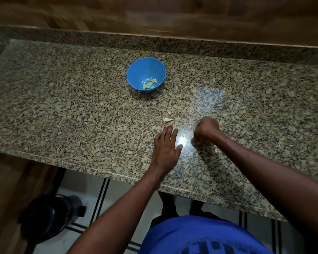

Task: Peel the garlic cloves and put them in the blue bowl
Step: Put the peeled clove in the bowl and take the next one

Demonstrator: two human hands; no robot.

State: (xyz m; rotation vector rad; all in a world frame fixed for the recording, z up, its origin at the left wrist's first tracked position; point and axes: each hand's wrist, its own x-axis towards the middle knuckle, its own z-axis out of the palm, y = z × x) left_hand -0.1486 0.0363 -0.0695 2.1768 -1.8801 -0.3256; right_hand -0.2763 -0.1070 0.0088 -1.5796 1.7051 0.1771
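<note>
Several peeled garlic cloves [149, 83] already lie in the blue bowl [136, 70], well beyond both grips, while the left hand [166, 147] rests flat and open on the bench [62, 110], fingertips just short of a papery garlic scrap [167, 121], and the right hand [206, 130] is curled closed, contents hidden.

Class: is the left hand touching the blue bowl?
Apart. The head view shows bare granite counter between the left hand and the blue bowl.

Blue bowl [134, 73]; pale yellow-green cloves [149, 83]; speckled tan-and-black granite counter [62, 110].
</note>
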